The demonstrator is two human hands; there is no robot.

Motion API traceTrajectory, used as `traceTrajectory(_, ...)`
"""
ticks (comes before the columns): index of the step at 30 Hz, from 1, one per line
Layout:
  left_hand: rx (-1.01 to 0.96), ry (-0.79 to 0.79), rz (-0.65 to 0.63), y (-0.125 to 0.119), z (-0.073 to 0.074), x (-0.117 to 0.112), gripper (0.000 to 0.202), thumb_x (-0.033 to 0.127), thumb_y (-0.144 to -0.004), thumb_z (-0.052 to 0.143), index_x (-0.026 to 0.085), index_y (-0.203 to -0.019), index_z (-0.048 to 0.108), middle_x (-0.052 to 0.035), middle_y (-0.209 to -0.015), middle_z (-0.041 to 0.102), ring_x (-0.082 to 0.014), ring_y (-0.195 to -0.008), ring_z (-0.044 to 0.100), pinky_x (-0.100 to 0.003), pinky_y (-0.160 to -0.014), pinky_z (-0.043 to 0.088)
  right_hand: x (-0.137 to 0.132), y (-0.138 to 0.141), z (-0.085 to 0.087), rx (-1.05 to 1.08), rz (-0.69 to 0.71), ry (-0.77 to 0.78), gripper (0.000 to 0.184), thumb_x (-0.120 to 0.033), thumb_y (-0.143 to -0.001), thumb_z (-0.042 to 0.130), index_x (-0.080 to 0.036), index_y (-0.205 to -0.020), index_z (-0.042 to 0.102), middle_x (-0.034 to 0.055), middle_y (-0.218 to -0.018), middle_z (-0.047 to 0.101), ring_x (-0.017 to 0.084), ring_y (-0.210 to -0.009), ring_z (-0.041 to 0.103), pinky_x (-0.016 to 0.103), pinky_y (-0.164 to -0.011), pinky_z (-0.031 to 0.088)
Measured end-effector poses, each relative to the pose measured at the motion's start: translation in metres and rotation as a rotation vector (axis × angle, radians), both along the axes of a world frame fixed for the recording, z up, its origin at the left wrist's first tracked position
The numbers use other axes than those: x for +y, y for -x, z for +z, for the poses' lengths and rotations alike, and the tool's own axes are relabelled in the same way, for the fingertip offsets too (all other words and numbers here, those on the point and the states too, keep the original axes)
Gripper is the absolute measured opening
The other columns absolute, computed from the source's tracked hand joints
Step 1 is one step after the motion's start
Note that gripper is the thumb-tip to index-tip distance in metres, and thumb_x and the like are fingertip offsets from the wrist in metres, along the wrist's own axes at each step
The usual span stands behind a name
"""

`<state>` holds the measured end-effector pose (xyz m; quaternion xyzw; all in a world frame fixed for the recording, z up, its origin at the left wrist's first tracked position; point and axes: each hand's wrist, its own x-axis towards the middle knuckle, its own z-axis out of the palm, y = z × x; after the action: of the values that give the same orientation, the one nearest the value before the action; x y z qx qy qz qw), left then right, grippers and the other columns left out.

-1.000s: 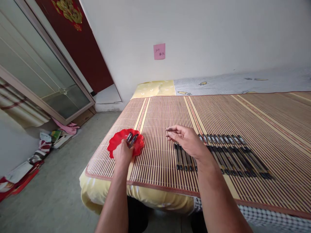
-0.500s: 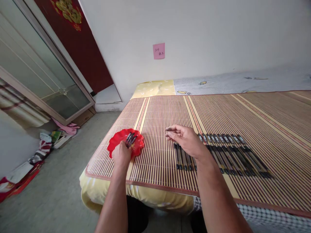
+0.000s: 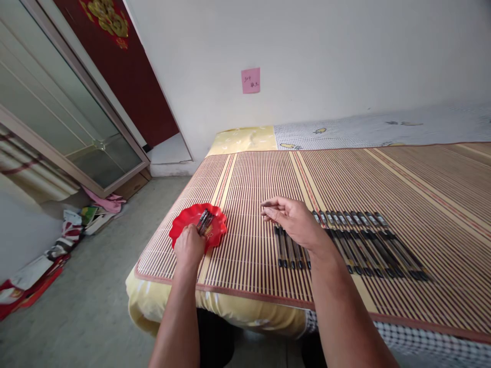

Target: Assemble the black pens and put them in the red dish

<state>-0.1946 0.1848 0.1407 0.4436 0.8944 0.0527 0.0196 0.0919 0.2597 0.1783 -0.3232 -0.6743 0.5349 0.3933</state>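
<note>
Over a red scalloped plate point(image 3: 219, 225), my left hand point(image 3: 189, 244) has its fingers curled around a small bunch of dark pen caps point(image 3: 205, 221). The caps stick out beyond the fingers, and the fingertips are partly hidden. To the right, my right hand point(image 3: 293, 220) hovers above the mat with thumb and fingers slightly apart and nothing between them. Beneath and beside it lies a row of black pens point(image 3: 368, 245), side by side. Those on the right have labelled caps at the far end; several on the left look capless. My right hand and forearm hide the middle of the row.
A striped bamboo mat point(image 3: 253, 179) covers the bed, its brown edge near me. Pink paper point(image 3: 250, 81) is stuck on the wall behind. On the floor at left lie a pink cloth point(image 3: 109, 202) and several papers, below a glass-panelled door point(image 3: 72, 102).
My left hand has shifted slightly left and lower over the plate, and the bunch of caps has moved a little with it. My right hand stays in place.
</note>
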Motion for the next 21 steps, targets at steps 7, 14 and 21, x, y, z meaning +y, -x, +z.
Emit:
traceTrajectory(7,-0.006,-0.112,0.039,-0.008,0.0,0.009,0.021,0.03,-0.092,0.056,0.017,-0.105,0.065,-0.0163,-0.113,0.075,-0.0346,-0.105,0.072,-0.042,-0.085,0.054,0.001,0.002,-0.004,-0.002,0.003,-0.008,0.025,-0.039,-0.093,0.068,-0.021,-0.11,0.073,0.0097,-0.107,0.074,0.022,-0.096,0.072,0.043,-0.091,0.062)
traceTrajectory(14,0.005,-0.097,0.019,-0.015,-0.002,0.01,0.024,0.033,-0.095,0.054,0.016,-0.109,0.062,-0.0177,-0.12,0.071,-0.0358,-0.105,0.072,-0.042,-0.083,0.054,0.0,0.003,-0.001,-0.02,-0.007,-0.007,0.026,-0.039,-0.093,0.068,-0.02,-0.11,0.073,0.0098,-0.106,0.074,0.021,-0.094,0.072,0.043,-0.09,0.063)
traceTrajectory(21,-0.012,-0.072,-0.021,-0.012,-0.006,0.01,0.025,0.034,-0.09,0.065,0.018,-0.109,0.061,-0.0152,-0.118,0.072,-0.0348,-0.106,0.072,-0.041,-0.083,0.053,-0.001,0.002,-0.001,-0.017,-0.007,-0.004,0.026,-0.039,-0.093,0.068,-0.021,-0.11,0.073,0.0097,-0.107,0.074,0.022,-0.095,0.073,0.044,-0.091,0.062)
